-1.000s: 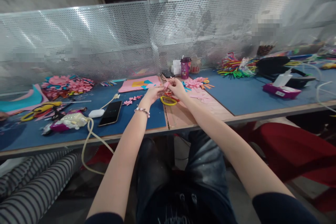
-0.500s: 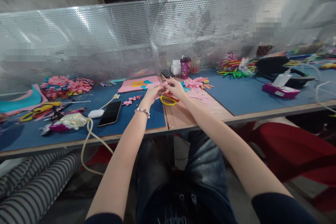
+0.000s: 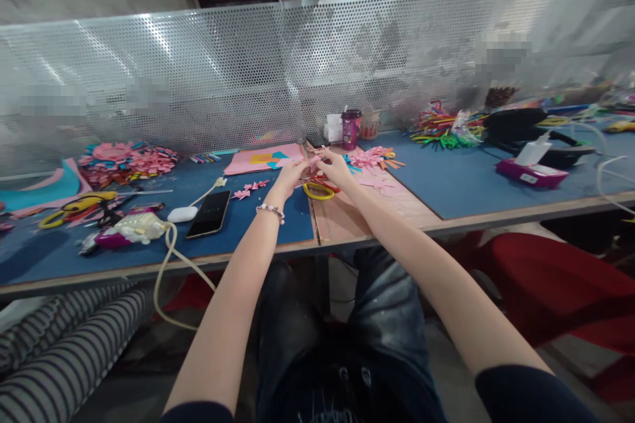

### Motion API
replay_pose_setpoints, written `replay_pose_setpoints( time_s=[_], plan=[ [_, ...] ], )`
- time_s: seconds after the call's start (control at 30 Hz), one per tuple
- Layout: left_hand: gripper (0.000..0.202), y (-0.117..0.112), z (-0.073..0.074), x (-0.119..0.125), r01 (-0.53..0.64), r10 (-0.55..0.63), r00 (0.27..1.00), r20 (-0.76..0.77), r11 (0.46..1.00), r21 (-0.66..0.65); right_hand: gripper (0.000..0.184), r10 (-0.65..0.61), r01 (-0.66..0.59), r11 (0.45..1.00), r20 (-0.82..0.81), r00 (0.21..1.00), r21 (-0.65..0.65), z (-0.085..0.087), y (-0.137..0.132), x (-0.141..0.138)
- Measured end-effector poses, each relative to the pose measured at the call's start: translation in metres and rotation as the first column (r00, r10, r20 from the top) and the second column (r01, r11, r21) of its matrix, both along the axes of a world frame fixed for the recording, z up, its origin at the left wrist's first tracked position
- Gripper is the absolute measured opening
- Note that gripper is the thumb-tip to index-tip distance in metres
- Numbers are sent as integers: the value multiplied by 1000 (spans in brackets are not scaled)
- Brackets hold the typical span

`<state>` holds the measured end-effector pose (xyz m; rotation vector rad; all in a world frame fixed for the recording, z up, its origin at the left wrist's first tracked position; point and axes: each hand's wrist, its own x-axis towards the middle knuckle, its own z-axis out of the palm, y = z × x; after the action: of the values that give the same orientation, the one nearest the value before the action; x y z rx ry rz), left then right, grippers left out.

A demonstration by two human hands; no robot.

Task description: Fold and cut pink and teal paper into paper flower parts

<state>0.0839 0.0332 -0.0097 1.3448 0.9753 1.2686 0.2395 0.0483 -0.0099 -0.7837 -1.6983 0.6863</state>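
My left hand (image 3: 292,176) and my right hand (image 3: 334,167) meet over the table, fingers closed around a small piece of pink paper (image 3: 313,161). Its exact shape is partly hidden by my fingers. Just below them lie scissors with yellow handles (image 3: 318,193). Left of my left hand are small pink paper cutouts (image 3: 249,190). Behind it rests a stack of pink sheets (image 3: 243,162) with orange and blue scraps on top. To the right of my right hand is a heap of pink paper pieces (image 3: 370,158), with blue and orange ones among them.
A phone (image 3: 209,214), a white earbud case (image 3: 182,214) and a glue gun (image 3: 124,230) lie at left, near a large pink paper pile (image 3: 126,162). A purple cup (image 3: 350,129) stands behind. Colourful pipe cleaners (image 3: 441,124) and a tissue pack (image 3: 530,170) are right. Someone's striped-clad legs (image 3: 89,337) show at left.
My fingers have shifted slightly around the pink paper, and both hands stay in the same place. The view has moved a little; the other things lie as before.
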Motion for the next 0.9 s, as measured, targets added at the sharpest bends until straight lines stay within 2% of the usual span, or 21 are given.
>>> replay_pose_setpoints(
  time_s=[0.13, 0.4, 0.73, 0.9],
  plan=[
    [14, 1, -1, 0, 2, -2, 1000, 16, 999, 44, 15, -13, 11, 999, 43, 999, 45, -1, 1, 0],
    [10, 4, -2, -2, -59, 58, 994, 93, 998, 13, 16, -146, 113, 968, 137, 980, 226, -11, 16, -5],
    [11, 4, -1, -2, -77, 85, 982, 171, 996, -50, 21, -162, 86, 934, 197, 967, 347, -12, 19, -5],
    [8, 4, -1, -2, -32, 47, 977, 207, 996, -78, 28, -170, 71, 929, 249, 953, 364, -9, 14, -3]
  ],
)
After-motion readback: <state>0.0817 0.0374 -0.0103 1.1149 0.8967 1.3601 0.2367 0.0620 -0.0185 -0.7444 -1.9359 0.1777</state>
